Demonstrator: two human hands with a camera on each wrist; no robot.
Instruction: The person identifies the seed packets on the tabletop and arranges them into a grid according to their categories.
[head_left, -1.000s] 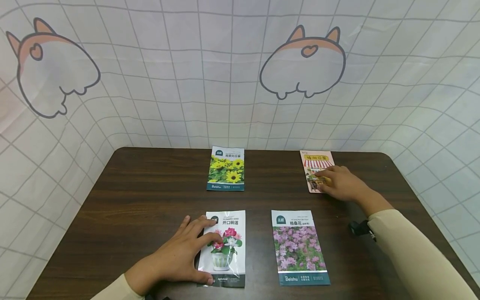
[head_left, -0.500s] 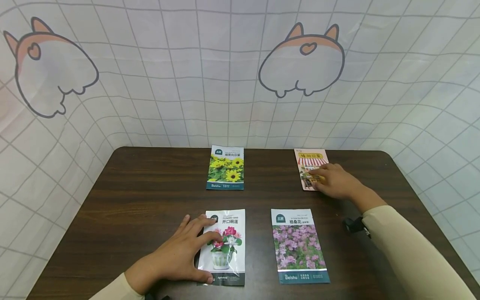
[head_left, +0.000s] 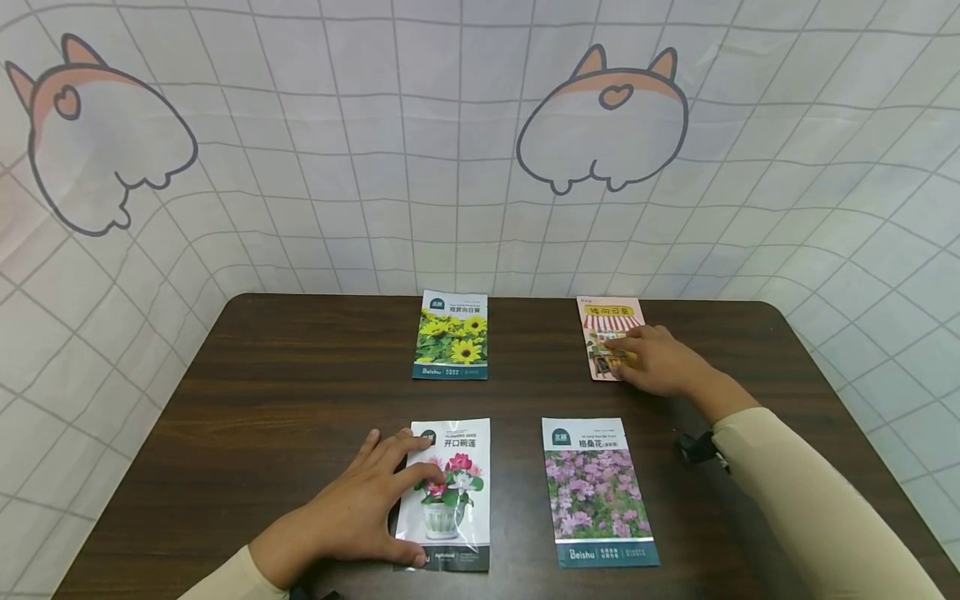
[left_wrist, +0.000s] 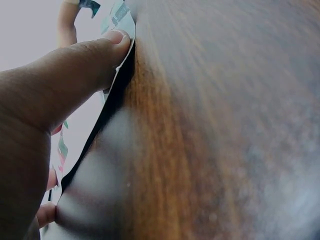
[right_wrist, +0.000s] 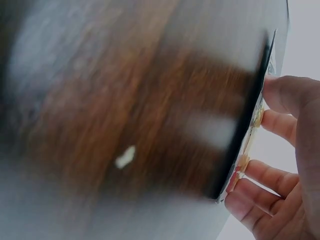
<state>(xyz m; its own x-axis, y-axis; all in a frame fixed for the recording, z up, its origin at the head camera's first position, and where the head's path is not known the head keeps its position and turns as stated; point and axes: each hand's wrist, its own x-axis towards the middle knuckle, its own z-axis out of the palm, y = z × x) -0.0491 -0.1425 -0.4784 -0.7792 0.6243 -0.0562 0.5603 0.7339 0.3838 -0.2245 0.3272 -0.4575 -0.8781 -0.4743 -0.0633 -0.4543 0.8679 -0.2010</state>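
My left hand (head_left: 360, 500) rests spread over a white seed packet (head_left: 472, 450) printed with a potted pink and white flower. In the left wrist view its thumb (left_wrist: 117, 37) lies on the packet's lower edge. At the back right, my right hand (head_left: 660, 362) presses its fingertips on a pink seed packet (head_left: 606, 310) with a striped awning print, hiding its lower right part. The right wrist view shows the thumb and fingers (right_wrist: 270, 177) touching that packet's face, which lies flat on the table.
A yellow-flower seed packet (head_left: 450, 337) lies at the back middle of the dark wooden table (head_left: 300, 358). A purple-flower seed packet (head_left: 596, 496) lies at front right. White grid cloth with cartoon prints (head_left: 337, 167) hangs behind and along the sides.
My right hand has slid the pink packet leftward along the back of the table, toward the yellow-flower packet. My left hand and the other packets have kept their places.
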